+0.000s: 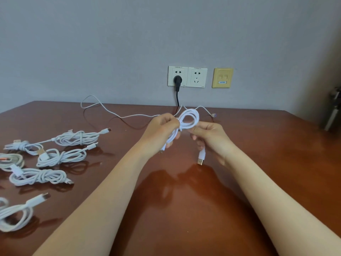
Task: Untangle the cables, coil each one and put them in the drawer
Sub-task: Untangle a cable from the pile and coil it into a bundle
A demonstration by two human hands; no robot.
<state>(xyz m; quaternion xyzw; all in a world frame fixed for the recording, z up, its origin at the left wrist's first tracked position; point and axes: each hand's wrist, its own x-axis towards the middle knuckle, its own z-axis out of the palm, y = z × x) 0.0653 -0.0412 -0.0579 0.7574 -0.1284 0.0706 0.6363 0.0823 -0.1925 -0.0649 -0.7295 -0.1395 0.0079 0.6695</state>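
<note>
One glossy, reddish-brown bench [184, 209] fills the lower view and mirrors both forearms; its far edge meets a plain grey-blue wall [110, 43]. On that wall, just above the bench, sit two white sockets [187, 77] side by side, with a black plug [177, 80] in the left one and its lead dropping behind the bench. A yellow wall plate [222, 77] sits just to their right. At the right edge stands a blurred metal object [332, 111] that cannot be made out. Several coiled cables [60, 157] lie on the left part of the bench, well apart from the hands, mostly stretched left to right. A thin loose cable [114, 114] trails along the back of the bench. Above mid-bench, the left hand [162, 130] has its fingers curled round a bundled white cable [190, 119]. The right hand [210, 137] grips the same bundle just beside it, fingers bent. The bundle's loop stands up between the two hands, and its long axis slants from that loop down and left through the left hand. From under the right hand hangs the cable's USB plug [201, 159], its metal tip pointing down at the bench.
</note>
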